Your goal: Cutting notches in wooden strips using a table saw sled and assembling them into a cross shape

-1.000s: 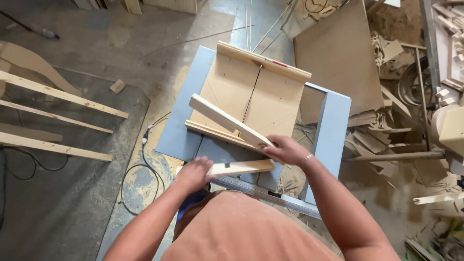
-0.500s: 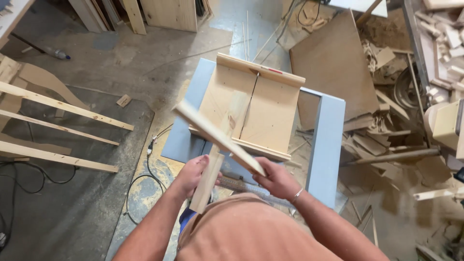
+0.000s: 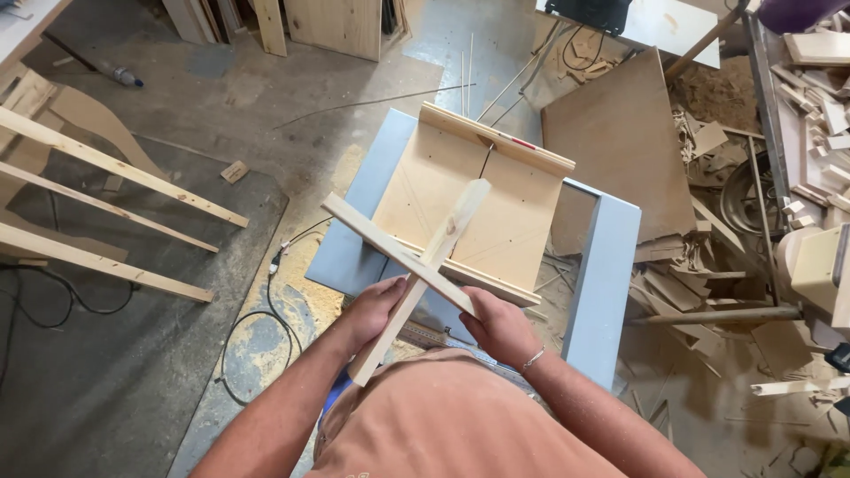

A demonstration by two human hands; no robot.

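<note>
Two pale wooden slats are crossed in front of me above a blue table saw [image 3: 611, 265]. My left hand [image 3: 372, 310] grips the slat [image 3: 447, 235] that points up and away to the right, holding it near its lower end. My right hand [image 3: 500, 326] grips the near end of the other slat [image 3: 381, 241], which runs up and away to the left and lies over the first one. A plywood crosscut sled [image 3: 465, 190] rests on the saw top beyond the slats.
Long wooden rails [image 3: 115, 168] jut in from the left over a sawdust-strewn floor. A black cable [image 3: 257, 310] loops beside the saw. A plywood panel [image 3: 620, 142] and heaps of offcuts [image 3: 708, 257] lie to the right. Boards [image 3: 336, 22] lean at the back.
My hands lifted both slats off the sled and crossed them. The left-hand slat swung from flat near the saw's front edge to pointing away; the camera tilted upward.
</note>
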